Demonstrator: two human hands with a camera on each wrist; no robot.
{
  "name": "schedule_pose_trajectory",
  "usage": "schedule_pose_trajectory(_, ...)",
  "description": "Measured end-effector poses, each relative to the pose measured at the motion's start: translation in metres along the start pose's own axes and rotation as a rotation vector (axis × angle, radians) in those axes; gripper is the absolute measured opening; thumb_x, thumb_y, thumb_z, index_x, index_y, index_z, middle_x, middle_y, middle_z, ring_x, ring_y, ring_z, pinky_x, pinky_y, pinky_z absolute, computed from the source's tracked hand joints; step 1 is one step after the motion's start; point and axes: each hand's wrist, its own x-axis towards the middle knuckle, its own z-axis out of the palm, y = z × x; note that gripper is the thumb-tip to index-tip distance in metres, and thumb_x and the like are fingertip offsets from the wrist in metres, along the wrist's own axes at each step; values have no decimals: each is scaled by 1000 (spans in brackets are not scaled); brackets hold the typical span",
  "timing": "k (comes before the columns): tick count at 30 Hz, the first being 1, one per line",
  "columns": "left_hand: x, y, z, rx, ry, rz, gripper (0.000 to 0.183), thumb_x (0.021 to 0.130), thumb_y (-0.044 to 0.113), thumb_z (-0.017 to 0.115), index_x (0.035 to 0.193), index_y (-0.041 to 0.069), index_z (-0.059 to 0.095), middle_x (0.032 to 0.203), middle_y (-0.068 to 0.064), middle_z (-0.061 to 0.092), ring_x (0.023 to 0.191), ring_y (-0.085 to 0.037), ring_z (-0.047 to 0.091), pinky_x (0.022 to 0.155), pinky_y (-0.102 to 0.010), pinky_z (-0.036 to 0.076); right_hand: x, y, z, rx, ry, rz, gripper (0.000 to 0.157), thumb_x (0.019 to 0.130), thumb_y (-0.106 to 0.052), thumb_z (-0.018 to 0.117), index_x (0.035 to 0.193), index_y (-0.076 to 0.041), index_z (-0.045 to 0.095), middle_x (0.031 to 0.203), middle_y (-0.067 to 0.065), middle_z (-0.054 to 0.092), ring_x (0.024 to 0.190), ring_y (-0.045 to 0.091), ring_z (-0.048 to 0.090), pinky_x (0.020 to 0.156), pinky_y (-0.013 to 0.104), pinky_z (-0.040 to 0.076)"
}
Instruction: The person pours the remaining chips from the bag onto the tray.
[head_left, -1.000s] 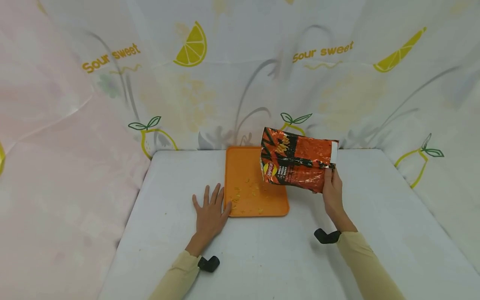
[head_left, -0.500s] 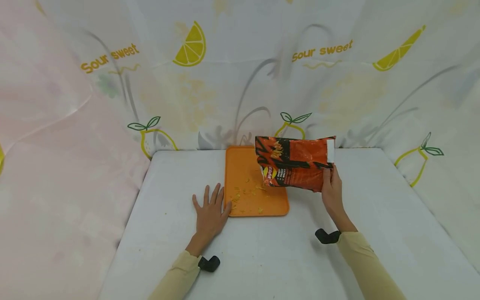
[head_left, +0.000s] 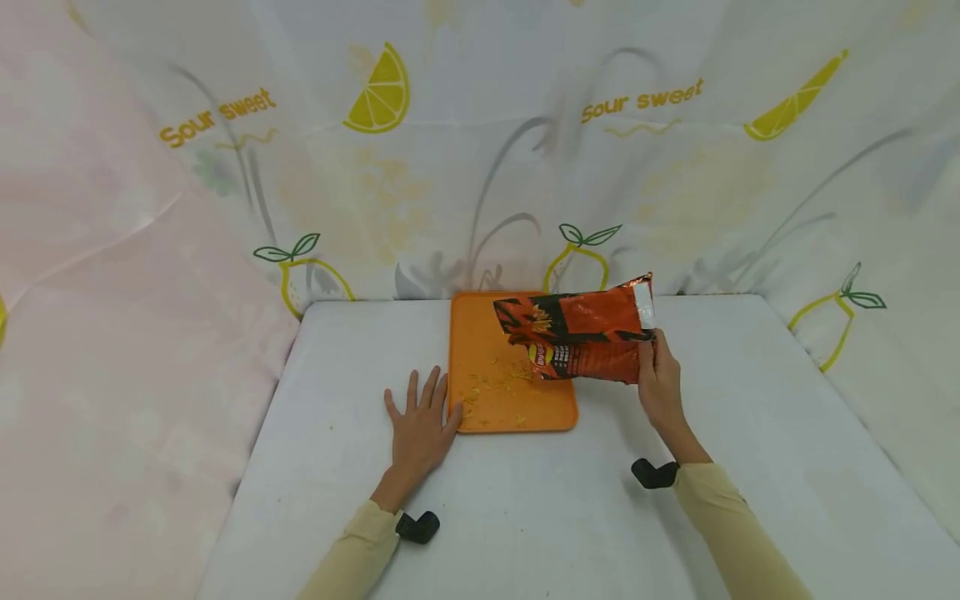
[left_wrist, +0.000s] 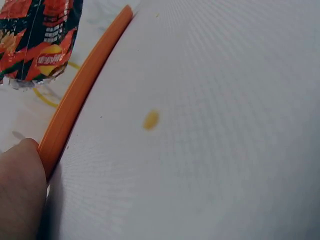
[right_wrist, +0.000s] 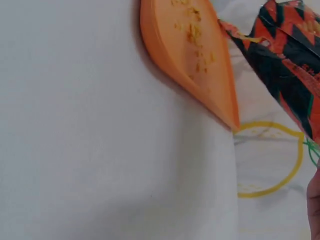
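My right hand (head_left: 660, 387) grips one end of a red-and-black chip bag (head_left: 600, 321), holding it on its side above the right part of an orange tray (head_left: 547, 412). The bag's other end points left and tilts down over the tray; the right wrist view shows its edge (right_wrist: 250, 40) near the rim. Small yellow chip pieces (head_left: 474, 392) lie scattered on the tray floor, thickest below the bag's mouth. My left hand (head_left: 420, 429) lies with fingers spread on the table, its thumb against the tray's left side, seen also as a thumb (left_wrist: 22, 180) in the left wrist view.
The tray stands on a white-covered table (head_left: 525, 517) near its back edge. A lemon-print curtain (head_left: 465, 167) hangs behind and at the sides. A few crumbs dot the cloth, among them a yellow one (left_wrist: 151, 120) left of the tray.
The bag has moved left and lower, and its left end has tipped downward. More chip pieces lie on the tray beneath its mouth. My left hand stays in place.
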Motion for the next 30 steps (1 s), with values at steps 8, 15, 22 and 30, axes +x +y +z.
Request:
schedule_pose_trajectory(8,0,-2,2,9,-7,-4,64,106,50,43,159,14,40,171,-4,31,161,-38,18,120,-76,4,3,1,3,2,13,-16,46,113,-34,32,138,0,48,105,5,57,87,3,45,74,16,37)
schedule_pose_trajectory(15,1,-2,1,13,-29,-14,65,106,52,41,160,15,38,172,-3,29,162,-38,16,121,-76,3,3,0,5,18,33,-29,43,114,-31,32,136,2,48,99,-3,51,87,2,45,77,18,37)
schedule_pose_trajectory(22,3,-1,3,13,-12,-7,65,106,52,43,159,15,39,171,-3,31,162,-37,17,121,-75,3,2,-2,3,48,47,-37,44,113,-31,32,136,3,48,102,-8,50,91,0,45,78,17,36)
schedule_pose_trajectory(30,2,-1,3,7,0,-6,64,106,51,43,158,14,41,170,-4,32,161,-38,18,120,-76,4,4,-1,0,27,49,-29,44,114,-30,32,137,3,48,100,-7,49,90,1,44,79,18,35)
